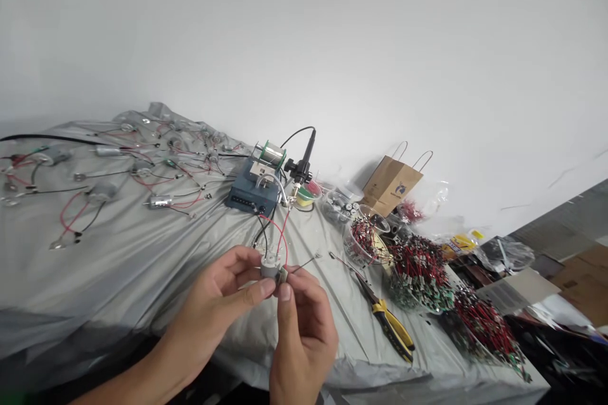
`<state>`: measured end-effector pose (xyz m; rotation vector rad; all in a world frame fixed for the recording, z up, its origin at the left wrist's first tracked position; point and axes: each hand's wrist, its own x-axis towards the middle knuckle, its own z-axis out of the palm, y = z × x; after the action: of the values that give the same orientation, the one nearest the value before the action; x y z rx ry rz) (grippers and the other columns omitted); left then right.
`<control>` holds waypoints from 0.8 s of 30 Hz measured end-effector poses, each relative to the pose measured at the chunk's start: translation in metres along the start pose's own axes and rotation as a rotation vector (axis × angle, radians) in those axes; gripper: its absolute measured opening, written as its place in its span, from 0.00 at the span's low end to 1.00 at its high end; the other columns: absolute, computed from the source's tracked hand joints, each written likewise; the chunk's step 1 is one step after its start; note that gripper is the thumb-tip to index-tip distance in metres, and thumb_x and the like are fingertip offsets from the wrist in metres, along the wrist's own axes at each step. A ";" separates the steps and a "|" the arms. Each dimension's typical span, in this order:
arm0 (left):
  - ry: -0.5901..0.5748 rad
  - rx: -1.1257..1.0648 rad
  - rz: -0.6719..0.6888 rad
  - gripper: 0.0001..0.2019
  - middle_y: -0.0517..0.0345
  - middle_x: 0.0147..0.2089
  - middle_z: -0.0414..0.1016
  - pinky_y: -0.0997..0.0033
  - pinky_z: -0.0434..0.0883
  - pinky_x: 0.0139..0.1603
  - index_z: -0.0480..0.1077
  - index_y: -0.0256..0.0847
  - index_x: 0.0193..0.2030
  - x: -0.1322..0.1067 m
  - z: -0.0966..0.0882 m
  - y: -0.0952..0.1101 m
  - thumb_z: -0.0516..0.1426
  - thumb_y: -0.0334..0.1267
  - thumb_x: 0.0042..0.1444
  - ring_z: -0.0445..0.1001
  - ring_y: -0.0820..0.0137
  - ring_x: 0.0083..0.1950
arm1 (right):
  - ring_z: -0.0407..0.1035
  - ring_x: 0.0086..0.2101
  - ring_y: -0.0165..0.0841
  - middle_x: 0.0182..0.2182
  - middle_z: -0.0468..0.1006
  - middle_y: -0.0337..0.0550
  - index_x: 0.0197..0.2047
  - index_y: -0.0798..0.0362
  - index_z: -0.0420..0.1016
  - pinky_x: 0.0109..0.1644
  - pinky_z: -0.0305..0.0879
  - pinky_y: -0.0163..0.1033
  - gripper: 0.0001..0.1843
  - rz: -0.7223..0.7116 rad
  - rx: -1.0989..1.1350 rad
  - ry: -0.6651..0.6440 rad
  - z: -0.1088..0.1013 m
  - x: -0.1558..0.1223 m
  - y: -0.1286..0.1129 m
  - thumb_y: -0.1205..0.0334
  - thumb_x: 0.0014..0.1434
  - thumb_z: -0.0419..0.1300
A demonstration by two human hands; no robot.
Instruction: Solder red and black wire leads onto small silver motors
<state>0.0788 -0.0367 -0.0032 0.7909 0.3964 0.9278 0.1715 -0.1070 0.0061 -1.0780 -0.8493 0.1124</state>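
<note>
Between thumb and fingers, my left hand (pixel 230 285) grips a small grey motor (pixel 270 264) with red and black wires rising from its top. Close against its right side, my right hand (pixel 304 323) pinches a small circuit board (pixel 282 275). A red wire (pixel 284 234) loops up from the pieces toward the soldering station. Just beyond the hands stands the blue soldering station (pixel 251 186), with a spool of solder (pixel 272 153) on top and a soldering iron (pixel 306 155) in its holder. My fingers hide part of the motor and board.
Wired motors (pixel 102 193) lie spread over the grey sheet (pixel 209 234) at left. Yellow-black pliers (pixel 387 319) rest to the right, near containers heaped with red and black wires (pixel 420 262). A brown paper bag (pixel 392 185) stands behind, against the white wall (pixel 304 44).
</note>
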 end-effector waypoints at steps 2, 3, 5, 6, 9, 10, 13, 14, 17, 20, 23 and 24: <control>-0.002 0.000 0.015 0.16 0.57 0.43 0.84 0.73 0.79 0.49 0.77 0.43 0.44 0.001 -0.001 0.002 0.77 0.38 0.53 0.83 0.66 0.47 | 0.85 0.42 0.37 0.42 0.87 0.46 0.41 0.48 0.88 0.43 0.82 0.37 0.02 0.002 -0.004 -0.012 0.001 -0.002 0.000 0.61 0.65 0.72; 0.000 0.007 0.023 0.17 0.58 0.43 0.84 0.74 0.80 0.49 0.78 0.44 0.44 0.001 -0.001 0.003 0.77 0.38 0.52 0.83 0.66 0.47 | 0.85 0.43 0.37 0.43 0.87 0.46 0.41 0.48 0.88 0.45 0.82 0.38 0.02 0.003 -0.013 -0.014 0.000 -0.004 0.001 0.61 0.66 0.72; 0.006 0.026 0.025 0.19 0.58 0.43 0.85 0.74 0.80 0.50 0.79 0.44 0.45 -0.001 -0.004 0.004 0.78 0.39 0.50 0.83 0.66 0.48 | 0.84 0.47 0.39 0.45 0.87 0.48 0.42 0.49 0.88 0.49 0.82 0.40 0.03 0.008 -0.042 -0.026 -0.003 -0.008 0.000 0.61 0.66 0.71; 0.008 0.039 0.015 0.19 0.58 0.44 0.85 0.74 0.80 0.50 0.79 0.44 0.45 -0.003 -0.006 0.004 0.78 0.39 0.50 0.84 0.66 0.49 | 0.83 0.49 0.39 0.47 0.86 0.49 0.43 0.49 0.87 0.51 0.82 0.41 0.03 0.015 -0.061 -0.045 -0.006 -0.010 0.000 0.61 0.67 0.70; 0.048 0.071 -0.056 0.21 0.60 0.45 0.85 0.74 0.80 0.50 0.79 0.46 0.48 -0.007 -0.011 -0.001 0.78 0.42 0.50 0.84 0.66 0.48 | 0.82 0.47 0.38 0.51 0.85 0.51 0.51 0.48 0.86 0.49 0.81 0.42 0.09 0.061 -0.129 -0.139 -0.024 -0.016 -0.002 0.60 0.70 0.67; 0.073 0.074 -0.092 0.21 0.61 0.45 0.85 0.74 0.80 0.49 0.78 0.47 0.48 -0.009 -0.011 -0.004 0.78 0.42 0.50 0.83 0.67 0.47 | 0.82 0.44 0.37 0.49 0.86 0.50 0.53 0.48 0.85 0.48 0.80 0.41 0.10 0.094 -0.156 -0.168 -0.032 -0.017 -0.003 0.59 0.71 0.67; 0.088 0.067 -0.214 0.24 0.62 0.43 0.84 0.76 0.80 0.46 0.77 0.47 0.51 -0.010 -0.004 -0.019 0.78 0.42 0.51 0.83 0.69 0.45 | 0.81 0.37 0.36 0.39 0.87 0.47 0.50 0.49 0.84 0.44 0.79 0.40 0.11 0.214 -0.225 -0.202 -0.058 -0.018 -0.007 0.53 0.71 0.67; 0.063 0.067 -0.243 0.24 0.62 0.43 0.84 0.75 0.80 0.45 0.76 0.46 0.51 -0.010 0.001 -0.025 0.78 0.42 0.51 0.83 0.69 0.44 | 0.80 0.37 0.36 0.37 0.86 0.46 0.48 0.49 0.85 0.42 0.78 0.40 0.11 0.245 -0.244 -0.197 -0.066 -0.017 -0.008 0.51 0.71 0.67; -0.019 0.077 -0.262 0.22 0.58 0.42 0.85 0.72 0.80 0.45 0.76 0.43 0.48 -0.010 0.017 -0.038 0.78 0.42 0.51 0.84 0.66 0.43 | 0.78 0.34 0.35 0.34 0.84 0.44 0.46 0.49 0.84 0.40 0.77 0.38 0.12 0.276 -0.274 -0.149 -0.084 -0.015 -0.008 0.49 0.69 0.68; -0.017 0.137 -0.245 0.23 0.56 0.41 0.85 0.69 0.81 0.44 0.76 0.43 0.47 -0.009 0.026 -0.044 0.78 0.42 0.49 0.85 0.63 0.42 | 0.77 0.32 0.32 0.34 0.84 0.43 0.44 0.50 0.83 0.37 0.76 0.36 0.12 0.304 -0.236 -0.126 -0.091 -0.014 -0.004 0.49 0.68 0.70; 0.017 0.238 -0.226 0.24 0.55 0.40 0.86 0.68 0.81 0.44 0.76 0.41 0.48 -0.005 0.028 -0.042 0.77 0.43 0.48 0.86 0.61 0.43 | 0.75 0.29 0.30 0.30 0.82 0.40 0.41 0.51 0.81 0.35 0.75 0.33 0.14 0.358 -0.119 -0.089 -0.090 -0.012 0.004 0.48 0.67 0.71; 0.021 0.272 -0.220 0.24 0.54 0.41 0.86 0.67 0.81 0.45 0.76 0.41 0.49 -0.004 0.028 -0.041 0.77 0.43 0.48 0.86 0.61 0.44 | 0.74 0.28 0.29 0.29 0.81 0.39 0.40 0.51 0.81 0.34 0.75 0.33 0.15 0.378 -0.070 -0.068 -0.090 -0.011 0.006 0.48 0.66 0.72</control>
<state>0.1166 -0.0660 -0.0156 0.9643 0.6246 0.6841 0.2250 -0.1741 -0.0227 -1.2984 -0.7054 0.4403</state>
